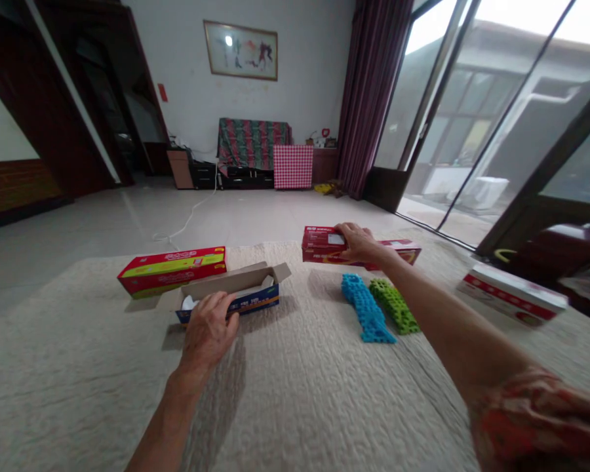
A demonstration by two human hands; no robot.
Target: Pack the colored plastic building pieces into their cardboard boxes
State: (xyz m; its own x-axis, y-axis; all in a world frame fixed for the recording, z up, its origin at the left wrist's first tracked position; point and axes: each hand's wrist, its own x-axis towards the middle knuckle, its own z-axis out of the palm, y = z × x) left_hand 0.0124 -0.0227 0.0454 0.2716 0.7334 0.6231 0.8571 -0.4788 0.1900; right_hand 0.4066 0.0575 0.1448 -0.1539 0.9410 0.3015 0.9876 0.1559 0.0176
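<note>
My left hand (211, 328) grips the front wall of an open blue cardboard box (259, 303), fingers over its top edge and thumb outside. The box's flaps stand apart, and something white shows inside; I cannot make out what it is. Farther off to the right, my right hand (358, 241) is closed over the top of a long red box (319, 246), which rests on the mat. In front of that box lie a blue knobbly plastic piece (366, 308) and a similar green one (396, 307), side by side.
A red and yellow box (172, 270) lies behind the blue box. At the far right is a white and red box (514, 295). Everything rests on a cream quilted mat (295, 380). A white cable (191, 213) crosses the tiled floor towards a low cabinet (250, 178).
</note>
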